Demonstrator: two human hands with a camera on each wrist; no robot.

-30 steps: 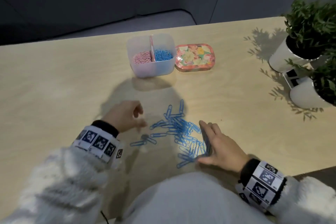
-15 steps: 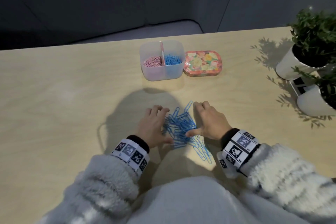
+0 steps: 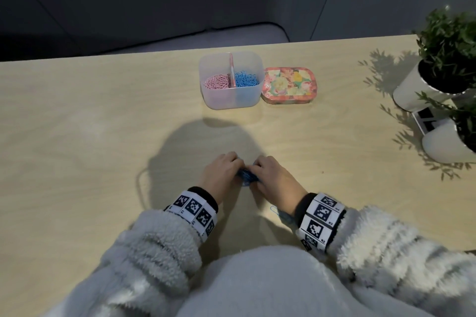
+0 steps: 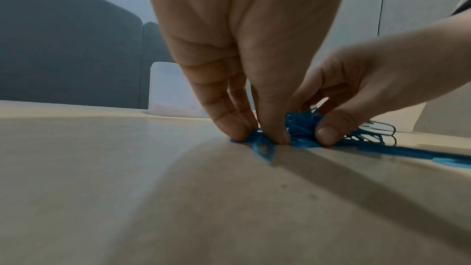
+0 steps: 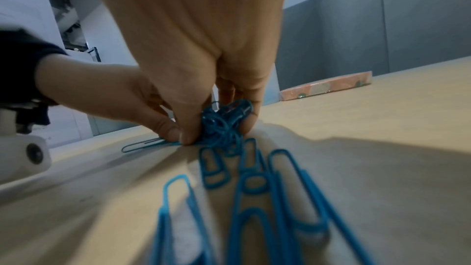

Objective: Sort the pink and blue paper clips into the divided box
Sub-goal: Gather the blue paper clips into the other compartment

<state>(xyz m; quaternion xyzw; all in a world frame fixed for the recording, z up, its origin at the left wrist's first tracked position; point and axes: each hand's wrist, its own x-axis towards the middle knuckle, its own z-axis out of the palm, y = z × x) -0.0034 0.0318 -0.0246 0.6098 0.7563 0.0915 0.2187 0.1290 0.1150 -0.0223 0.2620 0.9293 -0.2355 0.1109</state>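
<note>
On the wooden table, my left hand [image 3: 235,167] and right hand [image 3: 258,168] meet fingertip to fingertip and pinch a gathered bunch of blue paper clips [image 3: 246,176] between them. In the left wrist view my left hand [image 4: 257,134] presses thumb and fingers onto the bunch [image 4: 302,128]. The right wrist view has my right hand [image 5: 219,128] curled round the tangle [image 5: 225,120], with several loose blue clips [image 5: 254,184] lying nearer my wrist. The clear divided box [image 3: 231,101] stands farther back, with pink clips [image 3: 217,82] left and blue clips [image 3: 246,80] right of its divider.
A flowered tin [image 3: 288,85] sits against the box's right side. Two potted plants in white pots [image 3: 414,92] [image 3: 445,147] stand at the right edge with a marker card [image 3: 425,121] between them. A stray blue clip [image 3: 275,210] lies by my right wrist.
Both hands have swept inward and drawn the scattered blue clips into one tight bunch. The fingers went from spread beside the pile to pinching it.
</note>
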